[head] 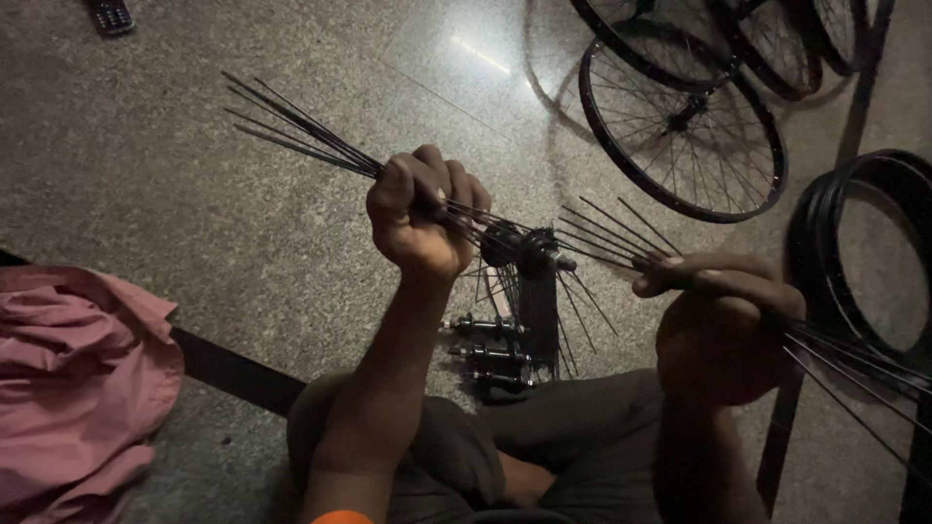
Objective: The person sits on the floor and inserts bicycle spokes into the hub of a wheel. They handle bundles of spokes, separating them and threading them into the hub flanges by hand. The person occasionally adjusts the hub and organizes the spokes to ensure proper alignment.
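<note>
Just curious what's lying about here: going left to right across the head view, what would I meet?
Pink cloth → left hand gripping spokes → black hub → right hand holding spokes → stacked black rims.

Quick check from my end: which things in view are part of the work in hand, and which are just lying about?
In hand:
- left hand gripping a spoke bundle
- right hand holding more spokes
- hub between them

Lying about:
- spare hubs
- built wheels
- bare rims
- pink cloth
- dark gadget

You're in a bicycle wheel workshop, sitting on a speckled stone floor [194,194]. Spoked wheels [684,126] lie at one o'clock, bare rims [854,252] at three, spare hubs [490,351] by your knees.
</note>
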